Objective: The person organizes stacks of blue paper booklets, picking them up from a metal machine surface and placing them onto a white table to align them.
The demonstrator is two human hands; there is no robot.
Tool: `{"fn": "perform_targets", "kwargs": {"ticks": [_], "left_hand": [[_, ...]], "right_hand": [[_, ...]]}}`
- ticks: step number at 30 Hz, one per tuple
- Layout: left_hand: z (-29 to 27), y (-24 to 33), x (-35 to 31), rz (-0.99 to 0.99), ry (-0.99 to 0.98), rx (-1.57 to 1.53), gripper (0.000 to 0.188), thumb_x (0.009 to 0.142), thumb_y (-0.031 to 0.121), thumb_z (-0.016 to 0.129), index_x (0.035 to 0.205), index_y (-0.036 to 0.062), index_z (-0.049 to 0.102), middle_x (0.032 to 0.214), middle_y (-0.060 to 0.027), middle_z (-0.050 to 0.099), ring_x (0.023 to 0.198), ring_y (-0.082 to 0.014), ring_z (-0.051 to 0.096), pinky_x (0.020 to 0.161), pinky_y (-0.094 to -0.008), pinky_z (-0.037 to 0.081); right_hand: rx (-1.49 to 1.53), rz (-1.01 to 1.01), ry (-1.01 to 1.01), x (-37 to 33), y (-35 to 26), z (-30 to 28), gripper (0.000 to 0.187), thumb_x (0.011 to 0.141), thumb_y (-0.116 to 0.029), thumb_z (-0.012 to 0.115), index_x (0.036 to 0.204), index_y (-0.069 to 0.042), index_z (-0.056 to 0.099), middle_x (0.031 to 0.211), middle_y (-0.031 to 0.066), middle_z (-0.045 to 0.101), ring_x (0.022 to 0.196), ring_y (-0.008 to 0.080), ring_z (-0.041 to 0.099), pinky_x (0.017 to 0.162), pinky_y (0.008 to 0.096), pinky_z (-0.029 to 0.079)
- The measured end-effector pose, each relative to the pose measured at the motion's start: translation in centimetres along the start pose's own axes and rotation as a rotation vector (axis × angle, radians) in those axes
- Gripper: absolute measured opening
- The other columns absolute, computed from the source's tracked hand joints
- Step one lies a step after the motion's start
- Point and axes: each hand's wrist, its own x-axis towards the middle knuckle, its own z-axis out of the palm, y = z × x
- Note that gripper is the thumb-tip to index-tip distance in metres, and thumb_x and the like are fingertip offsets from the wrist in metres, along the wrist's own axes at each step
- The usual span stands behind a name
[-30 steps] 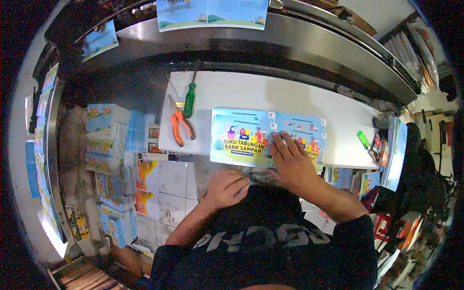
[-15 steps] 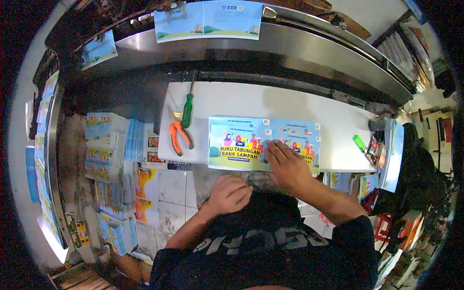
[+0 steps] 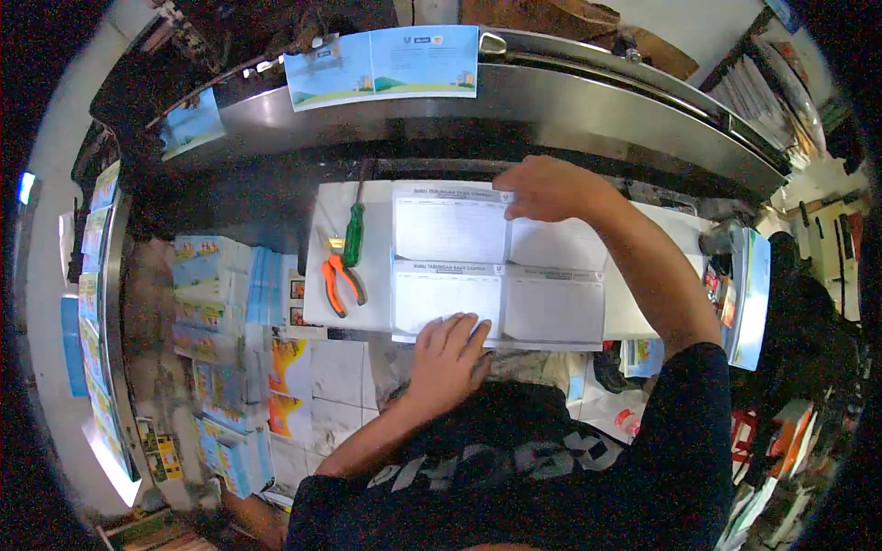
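An open printed booklet [image 3: 449, 234], with table-like forms on pale pages, lies flat on the white board [image 3: 643, 266]. Its left pages look brighter than the right ones. My left hand [image 3: 448, 363] rests at the lower edge of the booklet, fingers stretched out over the lower left page. Reaching across, my right hand [image 3: 556, 191] is at the booklet's top edge near the middle, its fingers bent together against the paper. Left of the booklet lie orange-handled pliers [image 3: 342, 285] and a green-handled screwdriver [image 3: 355, 234].
Stacks of printed booklets [image 3: 207, 312] stand at the left. A metal bar [image 3: 588, 115] crosses beyond the board, with a blue printed sheet [image 3: 424, 64] on it. More sheets [image 3: 753, 298] hang at the right. Another person's arm [image 3: 253, 519] shows at the lower left.
The colourful cover side has given way to the open form pages, which reach farther up the board. My right hand has moved up to the top edge; my left hand has come onto the paper.
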Motion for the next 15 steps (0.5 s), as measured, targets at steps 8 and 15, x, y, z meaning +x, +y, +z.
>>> {"fn": "perform_targets", "kwargs": {"ticks": [8,15], "left_hand": [[0.7,-0.6,-1.1,0.021,-0.034,0.026,0.060,0.074,0.031,0.070,0.129,0.0117,0.055,0.130,-0.0102,0.050,0.121,-0.0271,0.046,0.103,-0.0490,0.034],[-0.4,-0.8,-0.6,0.046,-0.014,0.007,0.053,0.076,0.027,0.068,0.124,0.0072,0.057,0.128,-0.0085,0.051,0.122,-0.0242,0.046,0.102,-0.0459,0.034]], "right_hand": [[0.182,0.142,-0.128,1.6,1.0,0.9,0.042,0.081,-0.034,0.067,0.109,-0.003,0.063,0.107,0.0204,0.064,0.101,0.0385,0.060,0.087,0.0471,0.046],[0.150,0.063,-0.045,-0.4,0.1,-0.9,0.045,0.084,-0.027,0.062,0.123,-0.005,0.059,0.122,0.0194,0.060,0.110,0.0378,0.058,0.095,0.0427,0.045]]}}
